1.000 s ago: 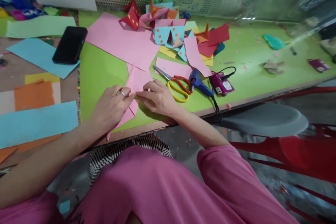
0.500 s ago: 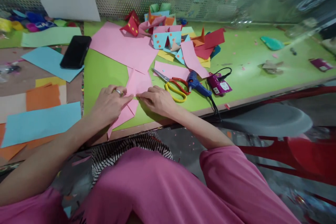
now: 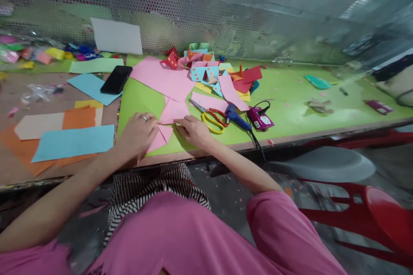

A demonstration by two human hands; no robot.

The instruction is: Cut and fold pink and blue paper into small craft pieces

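- Left of the view, compared with half a second ago: more of the brown board (image 3: 19,88) in sight, with clear plastic wrapping (image 3: 41,93) now fully inside the frame.
- Mid-view: left hand (image 3: 138,131) palm down, fingers bent, fingertips on the folded pink paper (image 3: 174,111), lying flat at the table edge between both hands.
- Just right: right hand (image 3: 196,131) loosely curled, fingertips at the same paper's edge, set wider from the left fingertips than before; any pinch by either hand too small to tell.
- Across the surface, left to right: blue strip (image 3: 75,142), black phone (image 3: 116,80), large pink sheet (image 3: 164,77), scissors (image 3: 211,118), blue glue gun (image 3: 237,117), purple packet (image 3: 260,118), then bare green tabletop (image 3: 284,107).
- Around, left to right: white sheet (image 3: 118,36) upright against a mesh wall (image 3: 161,8), grey seat (image 3: 325,164), red chair (image 3: 383,210).
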